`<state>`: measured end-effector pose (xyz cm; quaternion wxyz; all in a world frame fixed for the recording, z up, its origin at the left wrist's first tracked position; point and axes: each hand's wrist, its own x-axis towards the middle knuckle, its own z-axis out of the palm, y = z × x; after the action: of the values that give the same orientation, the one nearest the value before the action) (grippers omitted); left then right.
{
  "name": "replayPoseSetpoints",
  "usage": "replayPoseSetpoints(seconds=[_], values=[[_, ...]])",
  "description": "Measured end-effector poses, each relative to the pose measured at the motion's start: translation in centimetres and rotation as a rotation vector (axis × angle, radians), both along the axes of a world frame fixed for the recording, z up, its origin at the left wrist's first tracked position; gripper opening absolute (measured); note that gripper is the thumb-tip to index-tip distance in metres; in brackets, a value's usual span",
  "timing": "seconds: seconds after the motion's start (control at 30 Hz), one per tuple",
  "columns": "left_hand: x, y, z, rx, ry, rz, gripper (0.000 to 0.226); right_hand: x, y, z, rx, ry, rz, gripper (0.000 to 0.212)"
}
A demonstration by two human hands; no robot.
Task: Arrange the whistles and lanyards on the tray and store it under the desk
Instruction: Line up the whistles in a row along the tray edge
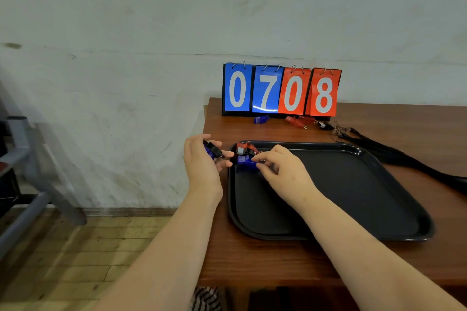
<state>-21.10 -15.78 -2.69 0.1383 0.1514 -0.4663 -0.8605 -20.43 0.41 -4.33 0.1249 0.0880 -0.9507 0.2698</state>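
Right hand [280,169] fingers pinch a blue whistle [246,163] in the far left corner of the tray [353,209], just beside a red whistle [243,149]. Left hand [202,159] fingers curl around two whistles [213,151], black and blue, beside the tray. Loose whistles [297,121] and lanyards [379,151] lie on the counter [252,255] near the scoreboard [280,91].

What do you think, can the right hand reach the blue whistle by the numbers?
Probably yes, once it lets go: the right hand pinches a whistle on the tray, and nothing tall blocks the far blue whistle.
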Motion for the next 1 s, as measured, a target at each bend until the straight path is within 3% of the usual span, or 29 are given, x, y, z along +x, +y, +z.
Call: replayPoseSetpoints(seconds=[0.53,0.7,0.9,1.0], values=[[-0.1,0.1,-0.1,-0.023,-0.004,0.004,0.014,0.2,-0.1,0.1,0.008,-0.001,0.013,0.036],[-0.1,0.0,-0.1,-0.039,0.011,0.005,0.014,1.3,-1.2,1.9,-0.076,0.119,0.014,0.039],[-0.3,-0.1,-0.3,-0.029,0.011,0.002,0.017,2.1,-8.0,3.4,-0.039,0.252,0.133,0.031],[-0.5,-0.4,-0.5,-0.087,0.012,0.014,0.02,1.7,-10.1,2.0,-0.115,0.282,0.066,0.031]])
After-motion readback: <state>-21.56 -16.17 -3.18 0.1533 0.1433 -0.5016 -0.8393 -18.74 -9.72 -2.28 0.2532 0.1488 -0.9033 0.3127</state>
